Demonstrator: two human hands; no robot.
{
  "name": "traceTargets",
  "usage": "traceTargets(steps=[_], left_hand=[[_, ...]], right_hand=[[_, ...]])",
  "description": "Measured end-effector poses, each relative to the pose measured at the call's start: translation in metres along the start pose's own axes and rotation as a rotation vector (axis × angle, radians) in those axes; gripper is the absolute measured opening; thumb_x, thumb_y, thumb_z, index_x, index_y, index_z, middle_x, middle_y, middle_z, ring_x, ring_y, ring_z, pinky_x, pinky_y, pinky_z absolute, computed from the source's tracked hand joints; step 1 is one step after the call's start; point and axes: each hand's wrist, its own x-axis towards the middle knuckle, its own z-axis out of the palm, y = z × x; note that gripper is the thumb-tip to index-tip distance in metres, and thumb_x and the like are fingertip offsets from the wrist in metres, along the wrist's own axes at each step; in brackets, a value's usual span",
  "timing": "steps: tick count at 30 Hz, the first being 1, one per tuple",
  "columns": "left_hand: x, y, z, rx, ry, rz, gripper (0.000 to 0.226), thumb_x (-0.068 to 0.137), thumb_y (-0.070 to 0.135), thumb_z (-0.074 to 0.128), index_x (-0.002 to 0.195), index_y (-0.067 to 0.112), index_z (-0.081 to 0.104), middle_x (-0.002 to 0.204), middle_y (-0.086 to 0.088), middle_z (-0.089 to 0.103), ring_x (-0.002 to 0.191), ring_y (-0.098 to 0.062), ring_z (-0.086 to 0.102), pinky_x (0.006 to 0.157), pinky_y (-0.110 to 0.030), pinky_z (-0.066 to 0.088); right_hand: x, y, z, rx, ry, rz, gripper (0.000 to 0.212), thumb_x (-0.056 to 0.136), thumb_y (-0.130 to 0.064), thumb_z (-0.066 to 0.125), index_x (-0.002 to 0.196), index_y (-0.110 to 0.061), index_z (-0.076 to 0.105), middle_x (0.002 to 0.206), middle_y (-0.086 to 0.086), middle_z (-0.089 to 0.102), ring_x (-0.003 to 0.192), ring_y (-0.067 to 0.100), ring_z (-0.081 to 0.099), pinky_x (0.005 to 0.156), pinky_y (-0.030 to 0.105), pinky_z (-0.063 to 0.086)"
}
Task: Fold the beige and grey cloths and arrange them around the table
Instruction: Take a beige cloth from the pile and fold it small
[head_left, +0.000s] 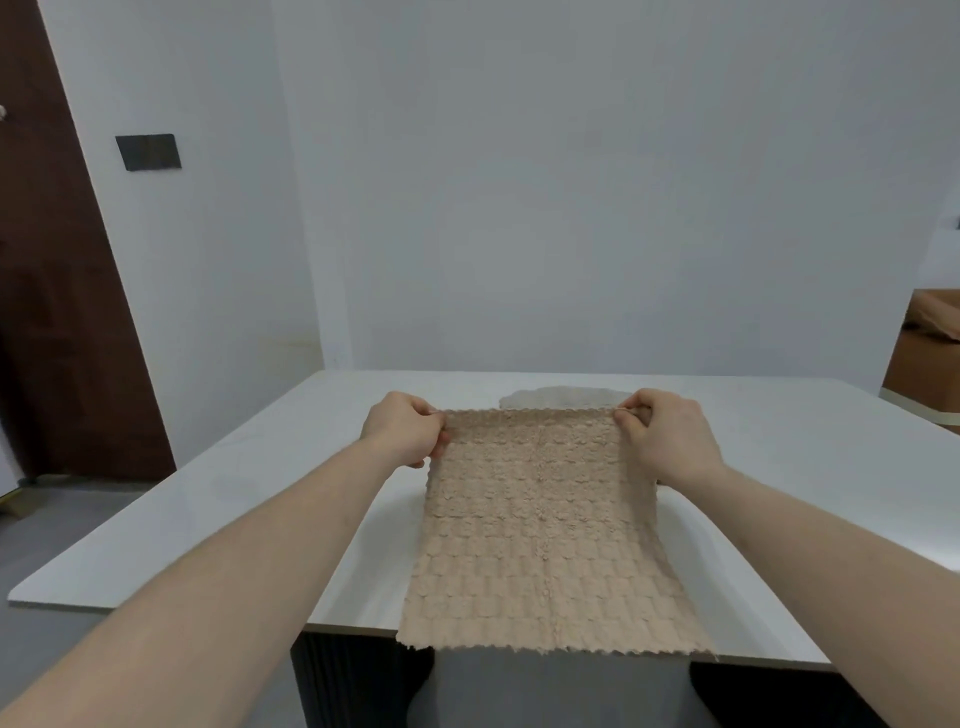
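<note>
- Beige cloth (545, 525) stretched out over the near half of the white table (208, 493), textured side up, near hem hanging just past the table's near edge.
- Left hand (402, 431) pinching the far left corner, right hand (667, 434) pinching the far right corner — fingers curled tight on the hem, far edge pulled taut between them.
- Grey cloth (563, 397) lying flat beyond the beige one, partly hidden behind its raised far edge; fold state impossible to tell from here.
- Likely next step: bringing the far edge toward the near hem for a first fold.
- Risk one — uneven pull from either hand, leaving corners mismatched and the fold skewed.
- Risk two — overhanging near hem dragging the whole cloth off the table once the far edge lifts and the tension goes.
- Risk three — nubby pile catching on itself, bunching the middle instead of lying flat.
- Risk four — the beige cloth's far edge brushing the grey cloth just behind it and shifting it out of place.
</note>
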Motion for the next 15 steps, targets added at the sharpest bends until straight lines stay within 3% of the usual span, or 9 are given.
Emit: traceTargets(steps=[3,8,12,15], left_hand=[[0.007,-0.006,0.007,0.017,0.014,0.005,0.021,0.093,0.022,0.059,0.08,0.021,0.076,0.076,0.003,0.077,0.076,-0.021,0.076,0.068,-0.035,0.063],[0.008,-0.01,0.011,-0.021,0.029,0.051,0.016,0.092,0.025,0.06,0.085,0.024,0.075,0.075,0.004,0.076,0.075,-0.024,0.076,0.078,-0.041,0.063],[-0.001,-0.016,0.007,0.008,0.003,0.093,0.01,0.09,0.027,0.066,0.085,0.026,0.075,0.076,0.006,0.077,0.079,-0.017,0.075,0.075,-0.038,0.063],[-0.014,-0.027,0.0,0.147,0.01,0.187,0.009,0.09,0.032,0.07,0.083,0.031,0.076,0.079,0.013,0.075,0.081,-0.008,0.07,0.073,-0.028,0.056]], right_hand=[[0.003,0.003,0.003,0.021,0.001,0.011,0.012,0.092,-0.038,0.064,0.08,-0.036,0.067,0.077,-0.025,0.061,0.082,0.012,0.063,0.069,0.047,0.059],[0.006,0.003,0.001,0.027,0.009,-0.044,0.011,0.093,-0.033,0.065,0.082,-0.036,0.067,0.08,-0.023,0.065,0.09,0.01,0.065,0.083,0.04,0.056],[-0.005,0.007,-0.005,0.053,-0.067,-0.062,0.01,0.092,-0.033,0.064,0.086,-0.04,0.067,0.082,-0.029,0.065,0.087,0.002,0.064,0.076,0.047,0.059],[-0.021,0.005,-0.013,0.066,-0.097,-0.108,0.011,0.093,-0.027,0.065,0.089,-0.035,0.07,0.088,-0.024,0.068,0.089,-0.003,0.063,0.086,0.035,0.055]])
